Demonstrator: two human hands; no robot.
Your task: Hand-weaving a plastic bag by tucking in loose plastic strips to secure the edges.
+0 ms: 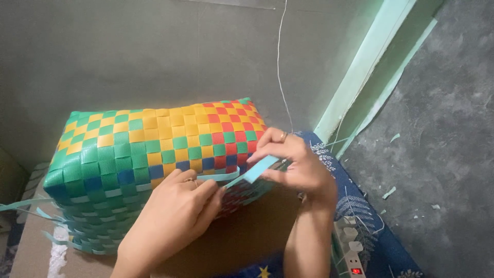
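A woven basket (149, 149) of green, yellow, red and blue plastic strips lies on its side in front of me. My left hand (175, 216) rests against its near face and pinches a light blue plastic strip (242, 176) where it leaves the weave. My right hand (296, 162), with a ring on one finger, grips the free end of the same strip and holds it taut near the basket's red corner.
Loose light blue strip ends (56, 226) stick out at the basket's lower left. A brown board (252, 231) lies under the basket. A blue patterned cloth (355, 206) and a white power strip (350, 247) are at right. Long pale green strips (370, 67) lean against the wall.
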